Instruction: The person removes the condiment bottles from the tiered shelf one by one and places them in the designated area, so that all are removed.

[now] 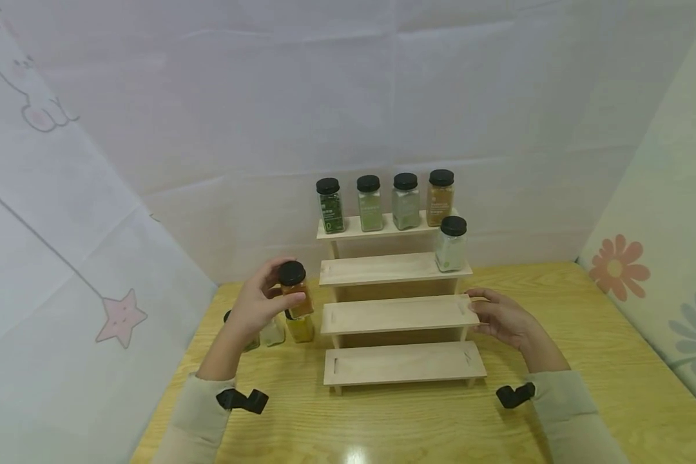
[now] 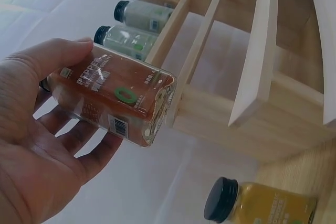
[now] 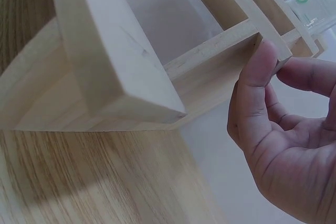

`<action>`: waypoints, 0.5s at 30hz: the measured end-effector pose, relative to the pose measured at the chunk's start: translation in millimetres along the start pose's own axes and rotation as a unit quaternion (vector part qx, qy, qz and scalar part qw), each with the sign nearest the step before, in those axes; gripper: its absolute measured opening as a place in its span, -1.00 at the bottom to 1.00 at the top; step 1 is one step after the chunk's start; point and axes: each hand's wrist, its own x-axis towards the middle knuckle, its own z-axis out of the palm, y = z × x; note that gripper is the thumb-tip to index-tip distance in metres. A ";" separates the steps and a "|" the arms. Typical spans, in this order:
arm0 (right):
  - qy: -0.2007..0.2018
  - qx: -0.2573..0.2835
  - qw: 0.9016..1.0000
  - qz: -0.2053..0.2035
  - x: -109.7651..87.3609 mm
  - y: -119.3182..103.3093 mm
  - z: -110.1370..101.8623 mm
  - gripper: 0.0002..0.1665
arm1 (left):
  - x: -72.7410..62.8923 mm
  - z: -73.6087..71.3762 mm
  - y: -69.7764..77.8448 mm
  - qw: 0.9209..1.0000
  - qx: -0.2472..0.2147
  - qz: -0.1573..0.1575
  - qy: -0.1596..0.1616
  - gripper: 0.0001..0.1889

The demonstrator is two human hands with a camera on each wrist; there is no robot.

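My left hand (image 1: 259,304) grips a black-capped glass spice jar (image 1: 297,298) of red-brown powder, held in the air left of the stepped wooden rack (image 1: 400,316). In the left wrist view, the word PEPPER shows on this jar (image 2: 113,90), lying tilted between thumb and fingers. My right hand (image 1: 501,317) pinches the right end of the rack's second step from the bottom; the right wrist view shows its thumb and forefinger (image 3: 310,74) at that board's corner. Below the left hand stands a yellow spice jar (image 1: 299,327), beside a pale jar (image 1: 273,333).
Several capped jars line the top step, among them a dark green one (image 1: 331,207) and an orange-brown one (image 1: 440,198). One pale jar (image 1: 451,245) stands at the right end of the step below. A wooden table (image 1: 406,425) carries the rack; a white cloth (image 1: 255,96) hangs behind.
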 end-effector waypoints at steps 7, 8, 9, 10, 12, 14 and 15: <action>-0.007 0.009 1.000 -0.003 0.7 -0.1 -2.7 -0.57 | -13.2 -14.4 -11.5 1.000 -0.010 -0.003 0.017 -0.31; -0.008 0.009 1.000 -0.003 0.6 0.1 -3.2 -0.57 | -15.1 -16.4 -12.8 1.000 -0.011 -0.003 0.019 -0.31; -0.010 0.010 1.000 -0.004 0.5 0.1 -3.5 -0.55 | -16.9 -18.2 -13.7 1.000 -0.011 0.000 0.020 -0.31; -0.011 0.010 1.000 -0.004 0.3 0.1 -3.7 -0.55 | -18.6 -20.1 -15.0 1.000 -0.013 0.003 0.020 -0.32; -0.011 0.010 1.000 -0.004 0.2 0.2 -4.1 -0.60 | -21.8 -24.3 -18.0 1.000 -0.010 0.008 0.024 -0.33; -0.010 0.009 1.000 -0.003 0.2 0.2 -4.1 -0.59 | -25.0 -28.6 -21.0 1.000 -0.007 0.014 0.027 -0.33; -0.010 0.009 1.000 -0.003 0.3 0.3 -4.1 -0.59 | -26.7 -30.6 -22.3 0.999 -0.007 0.015 0.029 -0.33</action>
